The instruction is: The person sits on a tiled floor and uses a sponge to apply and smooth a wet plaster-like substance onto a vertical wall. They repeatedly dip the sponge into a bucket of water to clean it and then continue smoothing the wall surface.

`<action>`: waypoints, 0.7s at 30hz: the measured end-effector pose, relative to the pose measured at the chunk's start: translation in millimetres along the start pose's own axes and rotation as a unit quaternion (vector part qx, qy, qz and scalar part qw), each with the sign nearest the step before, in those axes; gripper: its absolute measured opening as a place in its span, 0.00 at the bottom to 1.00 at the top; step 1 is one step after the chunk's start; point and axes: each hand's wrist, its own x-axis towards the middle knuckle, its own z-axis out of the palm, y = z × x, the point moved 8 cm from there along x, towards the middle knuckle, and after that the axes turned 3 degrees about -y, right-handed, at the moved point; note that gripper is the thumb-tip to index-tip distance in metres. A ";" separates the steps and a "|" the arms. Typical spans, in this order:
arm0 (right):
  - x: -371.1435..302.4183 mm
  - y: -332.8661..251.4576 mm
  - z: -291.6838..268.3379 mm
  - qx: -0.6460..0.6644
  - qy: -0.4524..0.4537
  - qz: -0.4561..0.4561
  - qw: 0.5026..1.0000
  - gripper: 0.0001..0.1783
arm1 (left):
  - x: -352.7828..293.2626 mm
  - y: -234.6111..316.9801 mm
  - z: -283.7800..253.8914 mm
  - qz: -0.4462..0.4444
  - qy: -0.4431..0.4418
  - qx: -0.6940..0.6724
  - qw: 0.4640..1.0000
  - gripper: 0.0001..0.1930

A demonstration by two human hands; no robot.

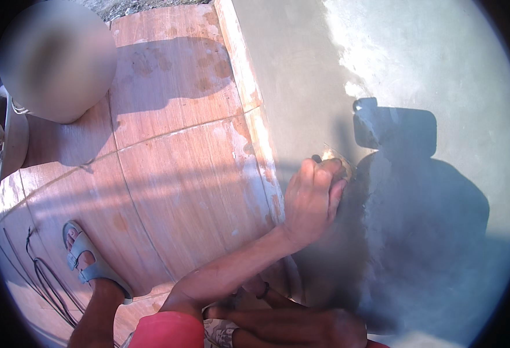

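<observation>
My left hand (314, 200) reaches out from a pink sleeve and presses against a smooth grey wall surface (290, 75). Its fingers are curled over a small tan thing (348, 169), mostly covered, so its kind does not show. A small dark bit pokes out by the knuckles. Low in the picture, what looks like my right hand (254, 285), with a dark band at the wrist, sits partly behind a bent bare leg (301, 325); its fingers cannot be made out. My shadow (435, 197) falls on the wall just right of the left hand.
Wood-patterned floor tiles (174, 174) meet the wall along a whitish-stained skirting strip (261, 139). At the upper left stands a pale, blurred round container (75, 113) beside a grey vessel (17, 136). A dark cable (46, 281) lies near a sandalled foot (95, 267).
</observation>
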 end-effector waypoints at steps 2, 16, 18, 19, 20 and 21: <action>-6.2 3.3 6.6 0.018 -0.020 0.016 1.000 0.12 | 52.2 -26.6 -22.3 -0.024 0.109 0.010 0.994 0.20; -7.6 -8.8 6.3 -0.009 0.003 0.015 1.000 0.15 | 19.7 -116.6 -72.5 -0.122 0.110 -0.113 0.980 0.25; -9.3 -8.3 5.1 -0.002 0.009 0.028 1.000 0.15 | 76.9 -153.6 -94.8 -0.180 0.118 0.005 0.977 0.25; -9.0 -8.8 9.1 -0.002 0.002 0.038 0.999 0.15 | 102.2 -166.6 -103.5 -0.164 0.128 0.030 0.978 0.26; -8.7 -10.6 10.2 -0.008 0.000 0.039 0.999 0.15 | 122.2 -171.7 -105.2 -0.183 0.109 0.068 0.975 0.26; -8.0 -11.7 12.5 -0.012 -0.005 0.042 0.999 0.14 | 137.2 -180.9 -101.4 -0.186 0.090 0.069 0.976 0.26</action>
